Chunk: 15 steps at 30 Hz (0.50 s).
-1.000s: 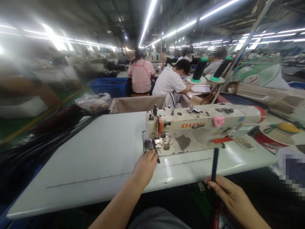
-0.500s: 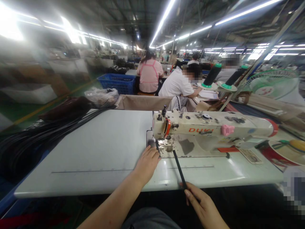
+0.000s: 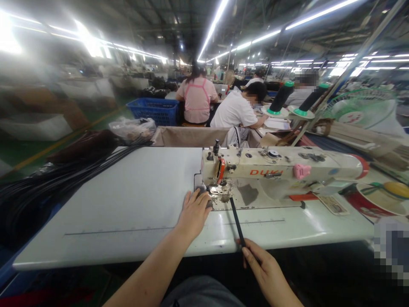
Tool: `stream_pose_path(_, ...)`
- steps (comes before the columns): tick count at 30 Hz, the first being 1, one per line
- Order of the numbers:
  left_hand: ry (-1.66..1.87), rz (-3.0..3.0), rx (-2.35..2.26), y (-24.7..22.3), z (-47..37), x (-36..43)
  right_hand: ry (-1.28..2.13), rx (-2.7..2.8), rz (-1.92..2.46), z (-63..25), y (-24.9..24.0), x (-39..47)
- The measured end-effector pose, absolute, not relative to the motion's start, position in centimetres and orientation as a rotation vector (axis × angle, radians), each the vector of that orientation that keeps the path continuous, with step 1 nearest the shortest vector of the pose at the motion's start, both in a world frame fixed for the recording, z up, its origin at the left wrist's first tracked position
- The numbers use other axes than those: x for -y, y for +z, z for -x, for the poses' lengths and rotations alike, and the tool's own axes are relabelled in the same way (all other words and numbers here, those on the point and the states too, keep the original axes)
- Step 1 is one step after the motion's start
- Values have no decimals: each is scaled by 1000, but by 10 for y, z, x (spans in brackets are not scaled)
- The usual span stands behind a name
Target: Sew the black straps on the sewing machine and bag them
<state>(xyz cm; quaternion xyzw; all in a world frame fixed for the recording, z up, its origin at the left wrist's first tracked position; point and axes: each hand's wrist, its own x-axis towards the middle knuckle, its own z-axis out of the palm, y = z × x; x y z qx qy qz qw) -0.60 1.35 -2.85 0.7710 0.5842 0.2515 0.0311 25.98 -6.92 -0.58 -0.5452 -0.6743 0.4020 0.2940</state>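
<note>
Black strip point(image 3: 237, 218) in right hand point(image 3: 261, 261), tip near sewing machine point(image 3: 322, 170)

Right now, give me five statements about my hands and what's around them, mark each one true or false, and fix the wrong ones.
1. Your right hand grips a black strip. True.
2. The strip's free end hangs down toward the floor. False: it points away from you, toward the sewing machine.
3. Your left hand is by the machine's needle end. True.
4. The blue basket stands on the white table. False: the basket is beyond the table.
5. A pink piece is on the side of the machine's arm. True.
</note>
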Motion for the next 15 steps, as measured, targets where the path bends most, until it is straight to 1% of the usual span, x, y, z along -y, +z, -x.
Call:
stream_pose_path(3, 828, -2328, -1759, -30, 8, -17, 1048, 1774, 1444, -256, -6, 67)
stream_pose_path(8, 1058, -2120, -1724, -38, 26, -45, 1019, 1776, 1427, -242, -5, 64)
stream_pose_path(15, 956, -2097, -1802, -35, 43, -104, 1028, 1884, 1372, -217, 2, 63)
